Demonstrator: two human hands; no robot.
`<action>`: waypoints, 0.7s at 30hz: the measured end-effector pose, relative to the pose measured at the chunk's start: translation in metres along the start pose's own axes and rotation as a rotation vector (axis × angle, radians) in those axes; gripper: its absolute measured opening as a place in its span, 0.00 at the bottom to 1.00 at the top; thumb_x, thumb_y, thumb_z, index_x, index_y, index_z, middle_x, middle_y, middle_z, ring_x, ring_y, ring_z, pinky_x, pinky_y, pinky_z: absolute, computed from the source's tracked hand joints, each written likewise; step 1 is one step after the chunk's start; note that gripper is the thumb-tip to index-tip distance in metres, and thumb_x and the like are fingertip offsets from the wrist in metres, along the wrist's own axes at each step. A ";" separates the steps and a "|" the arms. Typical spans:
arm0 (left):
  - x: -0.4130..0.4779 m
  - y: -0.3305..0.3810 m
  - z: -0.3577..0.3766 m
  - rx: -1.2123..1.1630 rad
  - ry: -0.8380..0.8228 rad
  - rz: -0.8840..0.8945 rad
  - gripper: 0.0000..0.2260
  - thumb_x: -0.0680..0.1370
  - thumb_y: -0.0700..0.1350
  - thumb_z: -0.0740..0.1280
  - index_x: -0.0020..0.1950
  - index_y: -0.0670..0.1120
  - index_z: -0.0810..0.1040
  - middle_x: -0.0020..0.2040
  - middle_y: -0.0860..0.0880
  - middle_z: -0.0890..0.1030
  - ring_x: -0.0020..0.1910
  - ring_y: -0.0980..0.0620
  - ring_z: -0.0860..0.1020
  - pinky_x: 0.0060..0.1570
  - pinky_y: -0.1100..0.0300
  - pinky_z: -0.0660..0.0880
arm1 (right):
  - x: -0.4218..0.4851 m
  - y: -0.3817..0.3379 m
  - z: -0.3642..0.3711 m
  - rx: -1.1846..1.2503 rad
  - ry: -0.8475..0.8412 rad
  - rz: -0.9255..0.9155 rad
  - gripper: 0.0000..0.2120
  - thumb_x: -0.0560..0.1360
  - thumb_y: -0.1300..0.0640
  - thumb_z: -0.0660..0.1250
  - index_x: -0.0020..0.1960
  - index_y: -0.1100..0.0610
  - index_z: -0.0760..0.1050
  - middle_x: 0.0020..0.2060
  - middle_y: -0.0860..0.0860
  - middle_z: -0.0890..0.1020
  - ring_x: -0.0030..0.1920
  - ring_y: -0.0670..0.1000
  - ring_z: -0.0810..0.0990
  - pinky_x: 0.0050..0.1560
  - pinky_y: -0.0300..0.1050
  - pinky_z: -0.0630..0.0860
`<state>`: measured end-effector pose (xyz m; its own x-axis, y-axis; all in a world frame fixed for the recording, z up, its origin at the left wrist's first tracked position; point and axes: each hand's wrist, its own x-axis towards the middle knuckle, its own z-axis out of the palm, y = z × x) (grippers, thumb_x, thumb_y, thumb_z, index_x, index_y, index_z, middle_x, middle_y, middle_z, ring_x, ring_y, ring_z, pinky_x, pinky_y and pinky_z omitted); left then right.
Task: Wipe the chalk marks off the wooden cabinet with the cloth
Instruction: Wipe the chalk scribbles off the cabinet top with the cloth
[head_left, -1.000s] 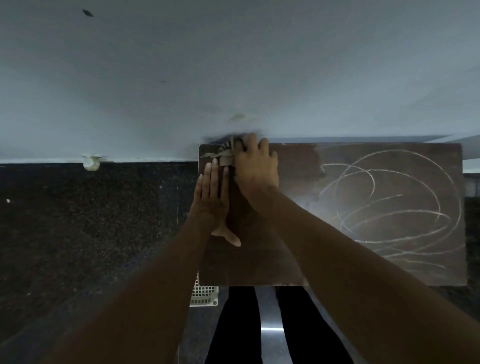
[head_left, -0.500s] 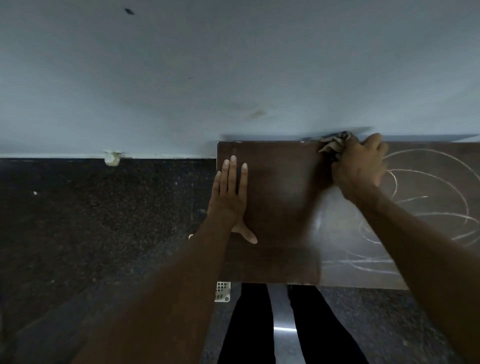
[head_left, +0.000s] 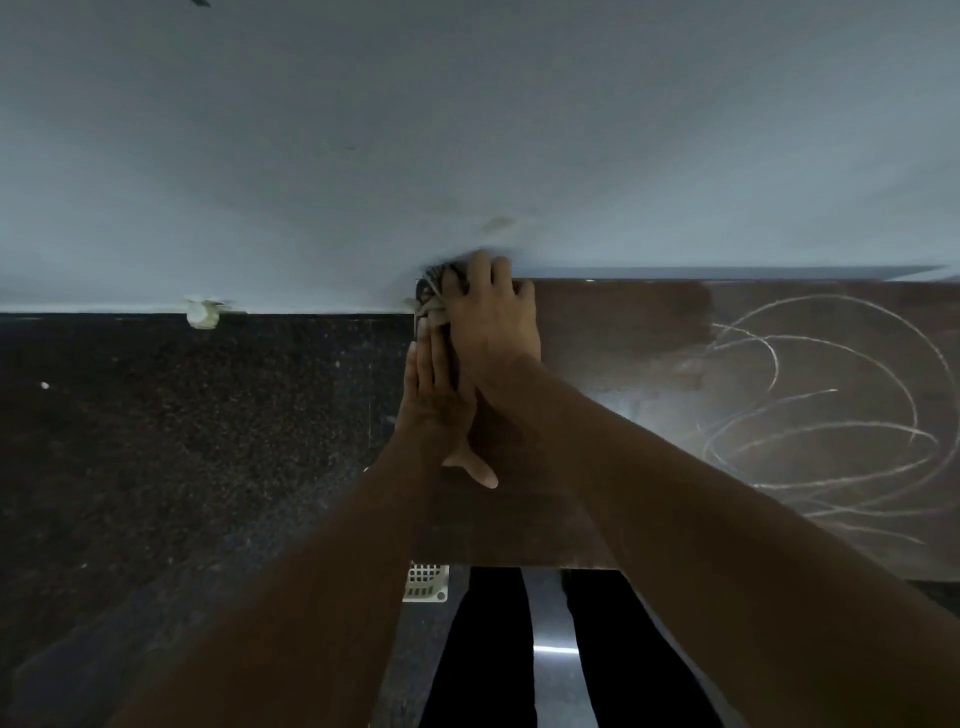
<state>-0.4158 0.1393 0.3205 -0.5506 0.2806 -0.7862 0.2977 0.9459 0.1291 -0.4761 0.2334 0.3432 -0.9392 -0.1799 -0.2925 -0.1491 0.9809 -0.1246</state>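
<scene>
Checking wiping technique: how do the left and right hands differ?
The left hand lies flat, palm down, on the dark brown wooden cabinet; the right hand curls over a crumpled brownish cloth. The left hand sits nearer the front edge; the right hand reaches the grey wall. Both are at the cabinet's left end.

- The right hand grips a bunched cloth at the far left corner of the cabinet.
- The left hand lies flat beside it.
- The chalk marks loop at the right.

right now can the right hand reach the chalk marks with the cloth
Probably yes. The right hand grips the cloth at the left corner of the cabinet, the chalk marks lie to its right, and nothing stands between. The left hand lies flat on the other side.
</scene>
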 end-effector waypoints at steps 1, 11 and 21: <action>0.002 -0.001 0.004 0.006 0.007 -0.015 0.78 0.54 0.79 0.73 0.79 0.39 0.25 0.71 0.30 0.20 0.72 0.31 0.20 0.70 0.40 0.24 | -0.004 0.009 0.000 -0.002 0.010 -0.017 0.18 0.82 0.56 0.57 0.70 0.58 0.67 0.68 0.60 0.66 0.66 0.61 0.67 0.57 0.56 0.71; -0.005 -0.002 0.000 0.025 0.091 -0.029 0.79 0.54 0.79 0.73 0.73 0.37 0.20 0.72 0.27 0.22 0.68 0.30 0.20 0.69 0.38 0.27 | -0.068 0.155 -0.001 0.049 -0.031 0.448 0.33 0.74 0.60 0.70 0.76 0.50 0.62 0.65 0.62 0.67 0.64 0.66 0.68 0.57 0.62 0.74; -0.008 0.004 -0.003 0.053 0.048 -0.049 0.81 0.54 0.79 0.74 0.74 0.36 0.20 0.70 0.26 0.20 0.68 0.30 0.20 0.71 0.38 0.27 | -0.112 0.145 0.010 0.015 0.007 0.432 0.24 0.74 0.63 0.67 0.70 0.56 0.71 0.61 0.60 0.71 0.60 0.64 0.71 0.57 0.59 0.73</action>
<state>-0.4130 0.1411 0.3289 -0.6019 0.2424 -0.7609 0.3093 0.9492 0.0577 -0.3896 0.3955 0.3488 -0.9163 0.2478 -0.3145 0.2630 0.9648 -0.0062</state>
